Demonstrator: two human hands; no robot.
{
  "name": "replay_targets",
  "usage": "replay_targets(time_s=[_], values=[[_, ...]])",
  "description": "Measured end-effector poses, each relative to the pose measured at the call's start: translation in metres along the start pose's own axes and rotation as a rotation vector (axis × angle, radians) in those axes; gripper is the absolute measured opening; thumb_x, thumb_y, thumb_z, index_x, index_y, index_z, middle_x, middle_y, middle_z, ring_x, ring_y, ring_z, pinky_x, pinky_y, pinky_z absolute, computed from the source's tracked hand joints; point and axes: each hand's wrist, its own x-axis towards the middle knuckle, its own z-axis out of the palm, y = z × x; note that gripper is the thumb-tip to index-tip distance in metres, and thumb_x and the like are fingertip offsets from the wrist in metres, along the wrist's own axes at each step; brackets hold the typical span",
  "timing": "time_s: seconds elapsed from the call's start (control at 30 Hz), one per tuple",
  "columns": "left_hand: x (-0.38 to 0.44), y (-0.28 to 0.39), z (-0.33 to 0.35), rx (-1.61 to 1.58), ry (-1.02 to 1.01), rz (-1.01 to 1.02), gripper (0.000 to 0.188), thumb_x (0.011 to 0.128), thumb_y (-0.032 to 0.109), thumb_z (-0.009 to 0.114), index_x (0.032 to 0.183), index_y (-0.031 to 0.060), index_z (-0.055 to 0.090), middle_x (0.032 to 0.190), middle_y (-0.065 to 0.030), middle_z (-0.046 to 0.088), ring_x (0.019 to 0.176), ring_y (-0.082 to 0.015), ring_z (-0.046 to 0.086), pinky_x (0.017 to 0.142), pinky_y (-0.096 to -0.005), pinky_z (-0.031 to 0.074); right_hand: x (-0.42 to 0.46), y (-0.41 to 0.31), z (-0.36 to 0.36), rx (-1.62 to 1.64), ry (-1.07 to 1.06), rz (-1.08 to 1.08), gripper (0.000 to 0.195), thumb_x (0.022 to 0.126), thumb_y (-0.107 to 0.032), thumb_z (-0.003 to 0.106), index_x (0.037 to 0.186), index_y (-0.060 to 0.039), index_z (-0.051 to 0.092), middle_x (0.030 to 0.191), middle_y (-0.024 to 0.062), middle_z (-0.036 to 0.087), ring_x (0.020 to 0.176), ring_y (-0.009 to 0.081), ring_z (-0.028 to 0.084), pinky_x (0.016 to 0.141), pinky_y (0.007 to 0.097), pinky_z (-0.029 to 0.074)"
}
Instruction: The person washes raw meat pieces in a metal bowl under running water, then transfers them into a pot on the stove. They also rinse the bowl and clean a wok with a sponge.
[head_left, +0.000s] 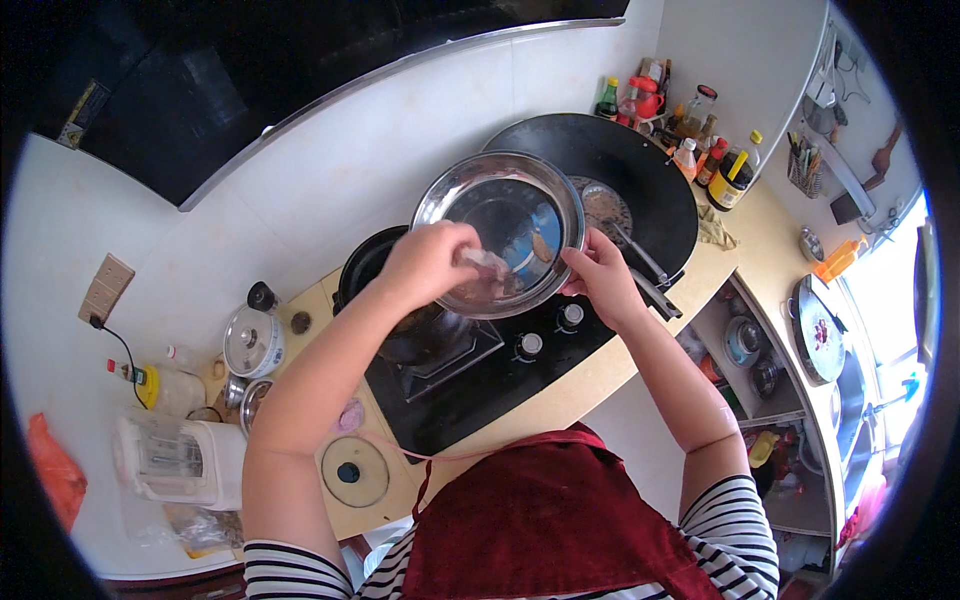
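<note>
My right hand grips the rim of a shiny stainless steel bowl, thumb on the edge. The bowl is held tilted above the stove, between a dark pot and a wok. My left hand reaches into the bowl, its fingers closed on a pale, slippery-looking piece of food, possibly raw meat, blurred. A small brownish piece of food lies on the bowl's inner surface. Behind the bowl, the black wok contains bubbling brownish liquid and a metal ladle, whose handle rests toward the wok's near rim.
A dark pot sits on the left burner of the black gas hob, partly hidden by my left arm. Seasoning bottles crowd the right corner. A glass lid, a lidded enamel pot and a white appliance stand left.
</note>
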Motion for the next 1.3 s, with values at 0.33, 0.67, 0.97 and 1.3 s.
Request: replay_targets(time_s=[0.33, 0.67, 0.97, 1.3], values=[[-0.065, -0.102, -0.045, 0.287, 0.025, -0.349, 0.030, 0.068, 0.013, 0.083, 0.093, 0.0076, 0.068, 0.082, -0.0080, 0.068, 0.075, -0.0225, 0.064, 0.068, -0.0347, 0.051, 0.001, -0.001, 0.011, -0.006, 0.014, 0.017, 0.014, 0.095, -0.011, 0.060, 0.106, -0.0039, 0.055, 0.087, 0.0056, 0.065, 0.070, 0.0134, 0.066, 0.063, 0.0270, 0.058], [0.006, -0.023, -0.024, 0.092, 0.105, 0.108, 0.027, 0.078, 0.015, 0.075, 0.103, 0.0072, 0.071, 0.098, -0.0124, 0.066, 0.093, -0.0297, 0.064, 0.083, -0.0384, 0.052, 0.004, 0.007, 0.008, 0.064, 0.003, 0.038, 0.013, 0.095, -0.012, 0.061, 0.105, -0.0045, 0.056, 0.088, 0.0059, 0.065, 0.069, 0.0124, 0.066, 0.060, 0.0257, 0.058], [0.048, 0.021, 0.042, 0.330, -0.011, 0.354, 0.011, 0.076, 0.017, 0.073, 0.085, 0.0130, 0.069, 0.089, -0.0048, 0.067, 0.097, -0.0259, 0.062, 0.089, -0.0414, 0.045, -0.005, 0.005, 0.013, 0.113, -0.021, 0.033, 0.015, 0.097, -0.011, 0.058, 0.110, -0.0044, 0.055, 0.092, 0.0054, 0.066, 0.075, 0.0129, 0.067, 0.063, 0.0266, 0.059], [-0.052, -0.069, -0.042, 0.135, 0.156, -0.372, 0.023, 0.082, 0.021, 0.075, 0.094, 0.0020, 0.069, 0.087, -0.0122, 0.071, 0.080, -0.0208, 0.068, 0.074, -0.0333, 0.053, -0.008, 0.011, 0.020, 0.192, 0.012, 0.008, 0.012, 0.097, -0.010, 0.057, 0.107, -0.0039, 0.053, 0.093, 0.0060, 0.065, 0.078, 0.0146, 0.067, 0.067, 0.0300, 0.061]])
